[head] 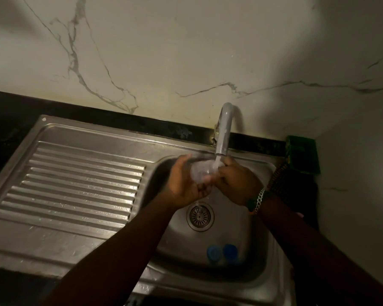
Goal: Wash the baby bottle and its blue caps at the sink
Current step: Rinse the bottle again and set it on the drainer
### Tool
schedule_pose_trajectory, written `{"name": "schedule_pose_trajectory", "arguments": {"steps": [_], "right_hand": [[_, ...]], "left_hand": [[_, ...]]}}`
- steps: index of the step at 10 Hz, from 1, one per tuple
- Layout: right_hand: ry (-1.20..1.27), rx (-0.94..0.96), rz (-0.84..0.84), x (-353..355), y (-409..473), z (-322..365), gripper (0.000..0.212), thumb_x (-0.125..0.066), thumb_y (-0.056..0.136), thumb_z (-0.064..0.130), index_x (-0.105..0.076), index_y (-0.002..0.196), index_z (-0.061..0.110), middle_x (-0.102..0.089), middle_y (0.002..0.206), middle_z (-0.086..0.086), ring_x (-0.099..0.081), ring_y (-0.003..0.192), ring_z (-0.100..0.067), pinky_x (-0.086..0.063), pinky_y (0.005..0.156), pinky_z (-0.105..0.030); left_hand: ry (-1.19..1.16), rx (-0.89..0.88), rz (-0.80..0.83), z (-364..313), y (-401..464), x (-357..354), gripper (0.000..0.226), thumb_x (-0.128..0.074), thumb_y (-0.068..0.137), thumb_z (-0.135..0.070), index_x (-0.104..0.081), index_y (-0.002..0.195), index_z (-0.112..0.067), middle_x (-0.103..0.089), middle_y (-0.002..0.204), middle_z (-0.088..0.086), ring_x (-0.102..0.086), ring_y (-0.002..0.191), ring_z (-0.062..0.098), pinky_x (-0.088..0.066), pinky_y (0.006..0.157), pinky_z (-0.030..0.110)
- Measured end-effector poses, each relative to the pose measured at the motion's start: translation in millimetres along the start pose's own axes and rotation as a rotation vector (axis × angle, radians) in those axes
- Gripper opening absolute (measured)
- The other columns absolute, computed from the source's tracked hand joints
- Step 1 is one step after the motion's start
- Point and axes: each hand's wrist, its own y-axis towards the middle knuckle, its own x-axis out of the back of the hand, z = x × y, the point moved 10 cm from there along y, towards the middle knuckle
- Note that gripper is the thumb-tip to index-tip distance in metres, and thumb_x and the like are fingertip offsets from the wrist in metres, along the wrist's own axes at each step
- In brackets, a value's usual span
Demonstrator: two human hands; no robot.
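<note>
There, 2 blue caps (222, 252) in sink (255, 257).

I see two blue caps (222, 252), a silvery steel sink (80, 219) with ribbed drainer, white grey-veined marble wall (164, 51), black tabletop (7, 111), green sponge (302, 154).

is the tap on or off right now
On: water runs from the tap onto the bottle and trickles toward the drain.
</note>
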Motion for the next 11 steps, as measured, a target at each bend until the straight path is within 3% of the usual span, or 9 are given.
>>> {"name": "schedule_pose_trajectory", "arguments": {"steps": [1, 2, 3, 4, 5, 7, 9, 10, 11], "right_hand": [[0.042, -0.025, -0.007, -6, 0, -2, 0.042, -0.038, 0.104, 0.051, -0.067, 0.121, 0.026, -0.058, 0.124, 0.0, -0.058, 0.106, -0.015, -0.051, 0.091, -0.035], [0.792, -0.392, -0.234, -19, -4, -13, 0.027, -0.045, 0.105, 0.04, -0.068, 0.096, 0.028, -0.071, 0.099, -0.003, -0.063, 0.08, -0.007, -0.051, 0.07, -0.025], [0.99, -0.509, -0.223, -33, -6, -15, 0.021, -0.051, 0.103, 0.04, -0.067, 0.096, 0.027, -0.067, 0.083, 0.004, -0.058, 0.065, -0.001, -0.045, 0.057, -0.018], [0.442, -0.137, 0.045, -35, -2, 6, 0.03, -0.06, 0.097, 0.04, -0.065, 0.12, 0.02, -0.068, 0.104, 0.012, -0.063, 0.087, -0.001, -0.053, 0.076, -0.017], [-0.091, -0.18, 0.26, -51, -11, -9, 0.054, -0.076, 0.083, 0.042, -0.059, 0.129, 0.019, -0.067, 0.116, -0.002, -0.066, 0.099, -0.016, -0.058, 0.086, -0.032], [0.035, -0.29, 0.187, -58, -20, -14, 0.038, -0.071, 0.089, 0.03, -0.06, 0.123, 0.015, -0.062, 0.103, -0.001, -0.064, 0.099, -0.017, -0.049, 0.078, -0.025], [-0.101, -0.344, -0.02, -34, -25, -16, 0.017, -0.067, 0.09, 0.028, -0.064, 0.1, 0.016, -0.065, 0.092, 0.001, -0.056, 0.073, -0.013, -0.046, 0.064, -0.022], [0.117, -0.262, 0.162, -45, -19, -12, 0.015, -0.072, 0.087, 0.026, -0.057, 0.085, 0.027, -0.057, 0.077, 0.007, -0.054, 0.065, -0.005, -0.041, 0.054, -0.016], [0.319, -0.289, 0.085, -42, -21, -14, 0.019, -0.071, 0.088, 0.021, -0.053, 0.089, 0.028, -0.061, 0.081, 0.002, -0.061, 0.073, -0.014, -0.048, 0.061, -0.021]], "left_hand": [[0.154, -0.054, -0.173, -5, 6, 12, 0.06, -0.054, 0.097, -0.062, -0.067, 0.124, -0.01, -0.071, 0.107, 0.014, -0.07, 0.076, 0.018, -0.055, 0.066, 0.028], [0.102, -0.279, -0.165, -4, 7, 6, 0.046, -0.047, 0.106, -0.043, -0.059, 0.132, -0.007, -0.07, 0.124, 0.018, -0.072, 0.109, 0.032, -0.059, 0.09, 0.043], [0.052, -0.334, -0.094, -4, 5, 7, 0.043, -0.045, 0.107, -0.04, -0.058, 0.133, -0.007, -0.069, 0.127, 0.018, -0.069, 0.116, 0.034, -0.059, 0.091, 0.044], [0.103, -0.204, -0.18, -1, 9, 21, 0.045, -0.048, 0.104, -0.051, -0.065, 0.121, -0.013, -0.074, 0.114, 0.014, -0.071, 0.105, 0.032, -0.058, 0.087, 0.044], [0.116, -0.124, -0.327, 5, 11, 29, 0.035, -0.056, 0.098, -0.053, -0.069, 0.106, -0.021, -0.074, 0.099, -0.001, -0.068, 0.092, 0.018, -0.054, 0.084, 0.04], [0.055, -0.191, -0.245, -14, 16, 17, 0.024, -0.061, 0.088, -0.038, -0.07, 0.099, -0.018, -0.078, 0.084, -0.004, -0.073, 0.079, 0.014, -0.057, 0.074, 0.034], [0.277, -0.156, -0.265, -17, 17, 15, 0.033, -0.059, 0.089, -0.052, -0.069, 0.102, -0.024, -0.074, 0.086, -0.009, -0.07, 0.075, 0.01, -0.057, 0.068, 0.035], [0.149, -0.185, -0.278, -10, 15, 17, 0.028, -0.053, 0.098, -0.043, -0.068, 0.1, -0.02, -0.071, 0.093, -0.001, -0.066, 0.084, 0.017, -0.053, 0.078, 0.04], [0.142, -0.189, -0.263, -11, 16, 11, 0.026, -0.053, 0.1, -0.04, -0.069, 0.102, -0.02, -0.072, 0.092, -0.002, -0.068, 0.082, 0.015, -0.055, 0.075, 0.037]]}}
